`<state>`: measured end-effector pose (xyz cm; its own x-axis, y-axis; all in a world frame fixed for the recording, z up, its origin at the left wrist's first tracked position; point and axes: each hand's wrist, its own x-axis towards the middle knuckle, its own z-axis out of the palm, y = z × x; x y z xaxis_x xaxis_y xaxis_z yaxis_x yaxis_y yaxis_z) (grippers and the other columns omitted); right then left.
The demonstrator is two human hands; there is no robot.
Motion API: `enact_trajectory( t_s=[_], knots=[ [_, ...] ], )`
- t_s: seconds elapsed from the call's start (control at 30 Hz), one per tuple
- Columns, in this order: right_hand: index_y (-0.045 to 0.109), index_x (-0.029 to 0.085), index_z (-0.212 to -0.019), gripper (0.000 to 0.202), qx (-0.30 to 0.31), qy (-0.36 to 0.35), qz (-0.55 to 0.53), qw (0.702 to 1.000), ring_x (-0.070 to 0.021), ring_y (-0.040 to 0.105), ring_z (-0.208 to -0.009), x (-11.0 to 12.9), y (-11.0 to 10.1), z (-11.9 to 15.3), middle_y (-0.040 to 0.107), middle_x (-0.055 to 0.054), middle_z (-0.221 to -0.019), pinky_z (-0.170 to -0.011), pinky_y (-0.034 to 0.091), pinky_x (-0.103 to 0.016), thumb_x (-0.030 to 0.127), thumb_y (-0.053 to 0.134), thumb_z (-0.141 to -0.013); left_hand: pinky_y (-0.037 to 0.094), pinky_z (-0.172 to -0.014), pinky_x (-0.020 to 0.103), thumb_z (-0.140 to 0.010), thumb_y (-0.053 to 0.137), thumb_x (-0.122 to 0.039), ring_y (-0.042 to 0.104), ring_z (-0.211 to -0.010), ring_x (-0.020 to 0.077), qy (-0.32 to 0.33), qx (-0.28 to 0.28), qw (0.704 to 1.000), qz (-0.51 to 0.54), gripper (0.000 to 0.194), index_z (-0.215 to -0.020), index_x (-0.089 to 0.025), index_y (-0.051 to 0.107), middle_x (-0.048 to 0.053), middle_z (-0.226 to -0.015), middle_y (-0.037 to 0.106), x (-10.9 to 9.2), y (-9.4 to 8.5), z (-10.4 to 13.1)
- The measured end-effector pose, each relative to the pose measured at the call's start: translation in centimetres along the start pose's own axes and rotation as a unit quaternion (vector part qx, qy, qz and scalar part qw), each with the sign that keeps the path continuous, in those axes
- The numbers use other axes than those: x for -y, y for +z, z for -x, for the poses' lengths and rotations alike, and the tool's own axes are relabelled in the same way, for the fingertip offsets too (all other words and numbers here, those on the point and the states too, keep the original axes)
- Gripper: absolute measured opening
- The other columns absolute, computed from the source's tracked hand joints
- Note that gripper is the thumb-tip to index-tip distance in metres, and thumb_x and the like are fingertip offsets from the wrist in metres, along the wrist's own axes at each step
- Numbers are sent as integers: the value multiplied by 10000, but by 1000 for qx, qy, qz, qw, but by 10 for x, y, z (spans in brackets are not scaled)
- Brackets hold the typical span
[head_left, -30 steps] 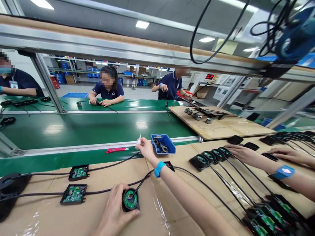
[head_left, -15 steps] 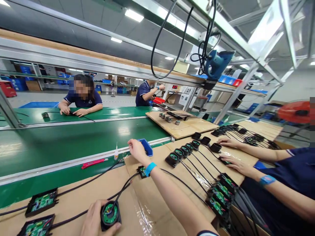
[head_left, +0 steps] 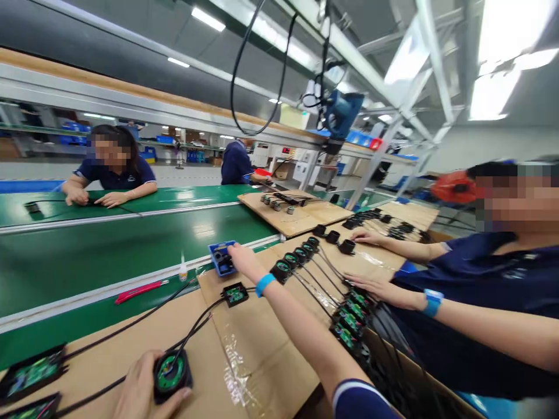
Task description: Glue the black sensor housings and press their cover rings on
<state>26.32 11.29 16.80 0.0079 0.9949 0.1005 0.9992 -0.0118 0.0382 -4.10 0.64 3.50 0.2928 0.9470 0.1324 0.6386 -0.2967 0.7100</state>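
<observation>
My left hand is wrapped round a square black housing with a round green circuit board in its opening, resting on the cardboard. Black cables come out of it. My right hand, a blue band at its wrist, is closed at the right rim of a small blue bin holding dark parts; its fingertips are partly hidden. Below that hand lies a small black case with a green circuit board, joined to a cable. Two larger open cases with boards lie at the lower left.
A red-handled cutter and a small glue bottle lie by the green conveyor. Several round housings stand in a row, cabled to boards. At right, a co-worker's hands rest near them. A blue tool hangs overhead.
My view has turned to the right. My right hand has shifted to the right side of the blue bin, whose inside now shows. My left hand still holds the housing.
</observation>
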Motion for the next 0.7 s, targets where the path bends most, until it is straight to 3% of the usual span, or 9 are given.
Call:
enact_trajectory(
  t_s=[0.07,0.17,0.23,0.3,0.4,0.47,0.57,0.63,0.7],
  knots=[
    [622,159,-1137,212,-52,-46,-39,997,-184,655,-958,6,-4,25,650,-68,-1121,-829,574,-372,296,601,-977,560,-935,479,-693,750,-500,666,-1094,346,11,8,1000,13,533,-1113,-204,608,113,-1143,704,-11,-17,7],
    [636,170,-1080,183,-106,-182,-119,970,-164,647,-917,27,5,84,659,-80,-1017,-781,557,-304,161,472,-1000,528,-999,445,-766,737,-451,626,-1186,310,15,-3,999,38,489,-1192,-239,622,103,-1265,663,-26,-45,21],
    [658,218,-996,160,-108,-296,-163,935,-137,632,-758,46,23,131,656,-28,-849,-643,532,-251,139,529,-943,543,-950,390,-867,650,-425,646,-1119,271,8,-13,999,41,340,-1167,-265,657,84,-1243,667,-35,-61,33],
    [665,202,-998,211,-156,-436,-176,868,-139,595,-630,66,45,175,646,-17,-745,-519,479,-267,80,511,-922,554,-862,328,-920,592,-375,670,-984,226,-10,4,999,39,239,-1115,-281,694,58,-1149,690,-44,-70,48],
    [663,141,-1054,237,-183,-488,-176,835,-158,613,-614,91,71,217,670,-35,-737,-487,481,-289,43,506,-905,543,-854,286,-908,628,-280,671,-944,199,-49,84,994,43,240,-1132,-294,714,29,-1061,698,-58,-69,69],
    [642,142,-1128,209,-139,-473,-217,842,-165,646,-667,97,76,223,689,-46,-803,-525,515,-280,164,568,-933,528,-934,304,-845,719,-237,659,-1041,220,-75,136,987,38,357,-1197,-291,700,36,-1113,693,-65,-62,77],
    [619,191,-1096,274,-85,-435,-299,845,-173,656,-749,91,66,203,681,-52,-893,-627,553,-277,415,615,-939,508,-1013,371,-731,847,-254,620,-1146,276,-79,169,982,19,557,-1260,-257,671,78,-1207,668,-68,-51,84],
    [598,197,-1086,246,-90,-394,-307,862,-195,655,-850,82,58,178,675,-77,-983,-719,569,-305,384,628,-929,522,-1003,405,-688,888,-325,613,-1144,298,-44,166,985,10,640,-1278,-237,656,107,-1213,654,-66,-45,86],
    [550,174,-1221,421,-106,-366,-266,885,-281,618,-1083,75,55,152,642,-146,-1188,-879,560,-426,352,698,-869,548,-962,420,-654,907,-394,619,-1105,305,-4,155,988,-9,717,-1299,-234,636,121,-1197,641,-62,-39,89]
  ],
)
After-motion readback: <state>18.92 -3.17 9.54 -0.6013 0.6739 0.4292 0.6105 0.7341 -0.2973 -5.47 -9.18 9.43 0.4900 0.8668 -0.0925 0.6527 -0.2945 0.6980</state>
